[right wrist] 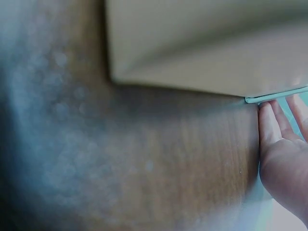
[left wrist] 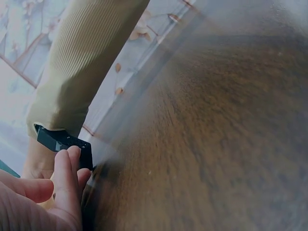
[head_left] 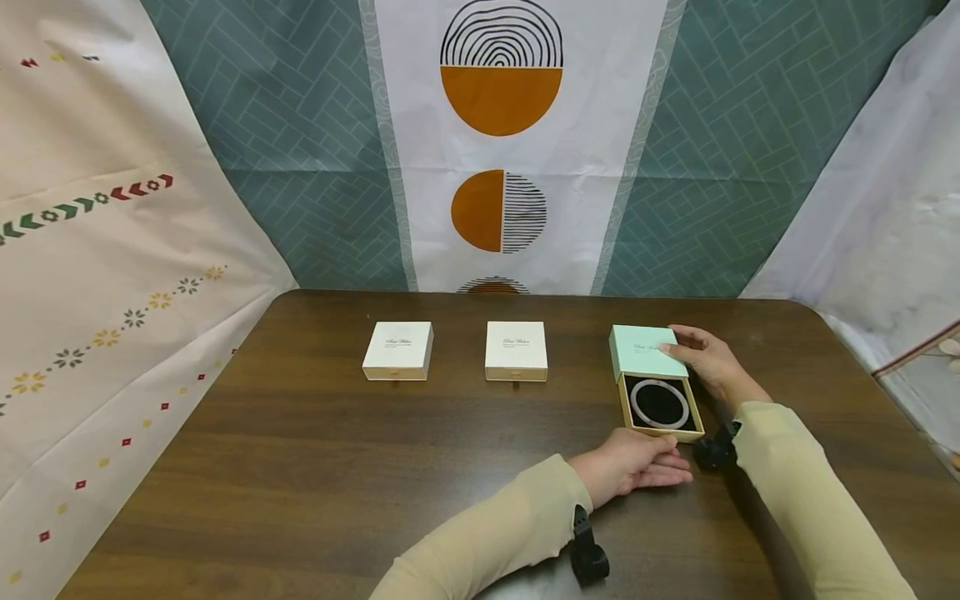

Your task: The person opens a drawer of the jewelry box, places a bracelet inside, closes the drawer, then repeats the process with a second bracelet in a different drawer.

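At the right of the table in the head view lies a mint-green box sleeve (head_left: 643, 353), its cream drawer (head_left: 693, 431) pulled out toward the person. Inside the drawer, a pale ring-shaped bangle (head_left: 636, 403) rests on black lining. My right hand (head_left: 712, 362) holds the sleeve, thumb on top and fingers along its far right side. Just in front of the drawer is my left hand (head_left: 633, 463), fingers extended and thumb near the drawer's front edge; whether it touches is unclear. The left wrist view shows those fingers (left wrist: 66, 180) fairly straight.
Two closed white boxes, one further left (head_left: 397, 350) and one near the middle (head_left: 516, 350), stand in a row on the brown wooden table (head_left: 337, 483). Patterned cloths hang behind and at both sides. Each wrist wears a black camera (head_left: 588, 560).
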Tool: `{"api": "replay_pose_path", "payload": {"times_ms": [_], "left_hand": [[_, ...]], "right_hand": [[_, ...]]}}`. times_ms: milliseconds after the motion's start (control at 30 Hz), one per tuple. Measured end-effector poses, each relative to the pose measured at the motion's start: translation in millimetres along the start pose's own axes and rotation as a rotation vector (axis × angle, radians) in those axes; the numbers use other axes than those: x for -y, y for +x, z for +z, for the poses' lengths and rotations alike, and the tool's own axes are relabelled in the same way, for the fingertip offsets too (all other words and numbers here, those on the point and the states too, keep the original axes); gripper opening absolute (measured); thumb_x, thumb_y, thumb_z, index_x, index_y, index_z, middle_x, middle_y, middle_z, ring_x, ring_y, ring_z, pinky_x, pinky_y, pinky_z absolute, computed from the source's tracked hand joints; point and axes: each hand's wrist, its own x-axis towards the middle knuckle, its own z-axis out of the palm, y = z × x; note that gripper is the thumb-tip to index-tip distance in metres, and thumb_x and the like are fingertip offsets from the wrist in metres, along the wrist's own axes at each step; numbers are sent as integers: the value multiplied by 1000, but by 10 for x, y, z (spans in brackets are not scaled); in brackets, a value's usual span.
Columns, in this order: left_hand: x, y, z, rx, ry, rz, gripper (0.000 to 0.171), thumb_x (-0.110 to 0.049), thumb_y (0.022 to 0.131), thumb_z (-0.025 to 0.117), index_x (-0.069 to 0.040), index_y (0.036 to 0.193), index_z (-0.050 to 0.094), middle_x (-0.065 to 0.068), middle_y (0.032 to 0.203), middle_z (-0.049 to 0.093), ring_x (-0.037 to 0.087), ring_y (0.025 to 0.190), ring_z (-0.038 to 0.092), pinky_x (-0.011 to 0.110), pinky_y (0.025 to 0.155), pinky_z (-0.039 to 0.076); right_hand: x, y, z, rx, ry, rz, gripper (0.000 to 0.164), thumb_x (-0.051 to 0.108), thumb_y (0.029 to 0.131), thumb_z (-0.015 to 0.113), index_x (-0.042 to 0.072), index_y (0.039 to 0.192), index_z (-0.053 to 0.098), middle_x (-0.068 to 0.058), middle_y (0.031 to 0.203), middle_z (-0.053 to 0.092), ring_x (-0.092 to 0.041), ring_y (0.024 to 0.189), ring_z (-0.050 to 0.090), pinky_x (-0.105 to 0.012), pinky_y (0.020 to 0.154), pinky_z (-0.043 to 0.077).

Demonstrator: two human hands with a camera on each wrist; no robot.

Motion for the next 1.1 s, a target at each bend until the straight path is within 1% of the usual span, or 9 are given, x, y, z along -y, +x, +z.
{"api": "replay_pose_path", "payload": {"times_ms": [233, 333, 633, 833, 967, 1100], "left_hand": [[-12, 17, 5, -9, 7, 12, 20, -11, 96, 56, 6, 96, 67, 25, 98, 70, 37, 100, 66, 37, 87, 55], [-22, 17, 11, -9, 1, 16, 21, -11, 96, 55, 7, 98, 67, 24, 98, 70, 37, 101, 66, 37, 87, 55], [-39, 38, 8, -5, -9, 19, 23, -10, 97, 53, 9, 100, 66, 25, 99, 69, 38, 102, 65, 39, 89, 54], [-47, 60, 8, -4, -19, 24, 24, -11, 97, 54, 10, 100, 67, 25, 100, 69, 37, 102, 65, 40, 90, 53], [-58, 71, 11, -4, -23, 27, 25, -11, 97, 54, 9, 100, 67, 24, 100, 69, 37, 102, 65, 39, 89, 53], [-77, 88, 13, -5, -40, 33, 22, -10, 97, 53, 7, 102, 66, 23, 102, 69, 37, 103, 65, 40, 90, 53]], "right_hand": [[12, -3, 4, -3, -24, -1, 76, 35, 94, 59, -1, 149, 23, -26, 152, 24, -26, 124, 37, -8, 75, 42], [8, 1, 2, -4, -23, -5, 75, 35, 94, 60, -1, 149, 23, -26, 151, 25, -26, 124, 37, -8, 76, 40], [-18, 15, 3, 4, 6, -21, 76, 33, 94, 60, -3, 149, 22, -26, 153, 22, -35, 135, 28, -7, 79, 38], [-6, 19, 0, 3, 4, -18, 75, 33, 94, 60, -2, 149, 22, -25, 153, 23, -35, 136, 28, -10, 81, 39], [-6, 23, -1, -5, 6, -11, 76, 33, 93, 60, -2, 149, 23, -26, 152, 24, -31, 131, 33, -8, 78, 39], [-20, 26, -1, -15, 1, -9, 76, 33, 93, 61, -2, 148, 24, -25, 150, 27, -18, 118, 42, -8, 77, 40]]}}
